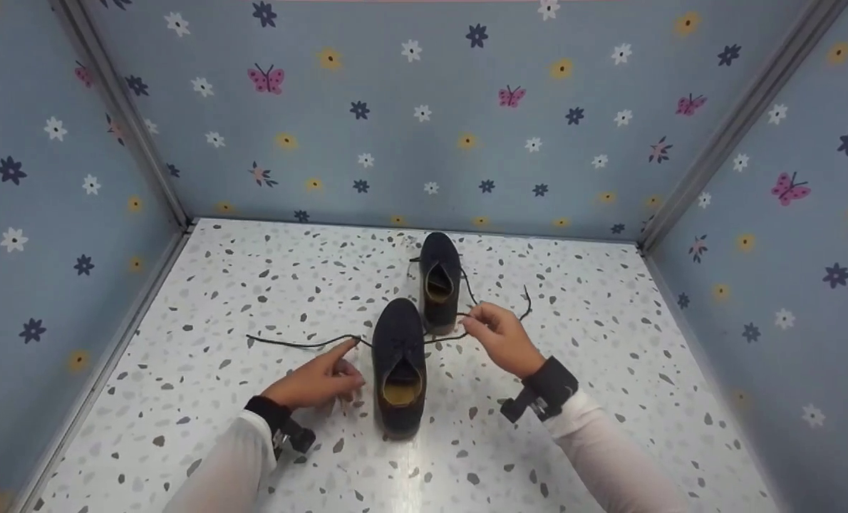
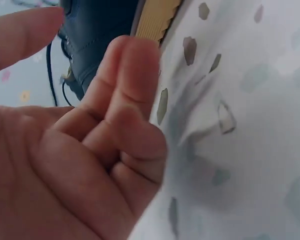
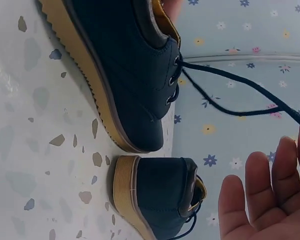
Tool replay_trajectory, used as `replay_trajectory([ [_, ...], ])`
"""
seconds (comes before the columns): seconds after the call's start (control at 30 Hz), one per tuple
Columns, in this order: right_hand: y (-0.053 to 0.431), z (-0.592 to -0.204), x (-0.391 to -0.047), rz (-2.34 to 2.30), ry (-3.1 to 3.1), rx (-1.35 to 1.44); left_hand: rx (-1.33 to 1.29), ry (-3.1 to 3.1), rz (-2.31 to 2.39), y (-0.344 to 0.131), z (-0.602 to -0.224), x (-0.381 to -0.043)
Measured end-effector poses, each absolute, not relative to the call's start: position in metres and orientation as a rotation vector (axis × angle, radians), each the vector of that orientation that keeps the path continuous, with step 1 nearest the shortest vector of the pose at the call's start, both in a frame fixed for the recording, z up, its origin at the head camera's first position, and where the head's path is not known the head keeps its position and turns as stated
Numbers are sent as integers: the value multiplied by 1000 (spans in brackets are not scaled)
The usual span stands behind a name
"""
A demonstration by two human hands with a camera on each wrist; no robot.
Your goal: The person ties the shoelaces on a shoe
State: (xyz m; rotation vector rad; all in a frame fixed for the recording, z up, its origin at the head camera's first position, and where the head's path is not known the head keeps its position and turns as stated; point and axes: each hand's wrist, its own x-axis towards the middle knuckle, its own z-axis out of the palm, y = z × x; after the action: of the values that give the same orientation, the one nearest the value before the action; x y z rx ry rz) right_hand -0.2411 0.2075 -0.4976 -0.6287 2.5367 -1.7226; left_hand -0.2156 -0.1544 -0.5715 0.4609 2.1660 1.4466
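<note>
A dark navy lace-up shoe (image 1: 399, 324) stands upright on the floor, its toe away from me; its tan ridged sole (image 3: 80, 65) shows in the right wrist view. My right hand (image 1: 504, 340) pinches its right shoelace (image 1: 444, 340), drawn out sideways from the eyelets. On the other side, the left shoelace (image 1: 288, 345) runs out over the floor. One finger of my left hand (image 1: 318, 377) reaches out straight, its tip right at that lace; the remaining fingers are loosely bent beside the shoe, as the left wrist view also shows.
The matching shoe (image 1: 440, 246) stands just beyond, slightly to the right, its own laces loose. Under both is a white speckled floor (image 1: 267, 285). Blue flower-patterned panels (image 1: 395, 85) enclose it at the back and both sides, with metal strips (image 1: 737, 128) at the corners.
</note>
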Motion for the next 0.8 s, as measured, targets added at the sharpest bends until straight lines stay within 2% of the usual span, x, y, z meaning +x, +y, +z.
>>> replay_trajectory([
  [0.23, 210, -500, -242, -1921, 2353, -336, 220, 1886, 1922, -154, -568, -227],
  [0.43, 211, -505, -243, -2021, 2235, -174, 134, 1621, 2193, -150, -555, -243],
  [0.67, 209, -507, -241, -1992, 2221, -154, -76, 2035, 1707, -141, -558, -252],
  [0.8, 209, -507, -242, -1966, 2253, -172, -48, 2101, 1516, -132, -563, -253],
])
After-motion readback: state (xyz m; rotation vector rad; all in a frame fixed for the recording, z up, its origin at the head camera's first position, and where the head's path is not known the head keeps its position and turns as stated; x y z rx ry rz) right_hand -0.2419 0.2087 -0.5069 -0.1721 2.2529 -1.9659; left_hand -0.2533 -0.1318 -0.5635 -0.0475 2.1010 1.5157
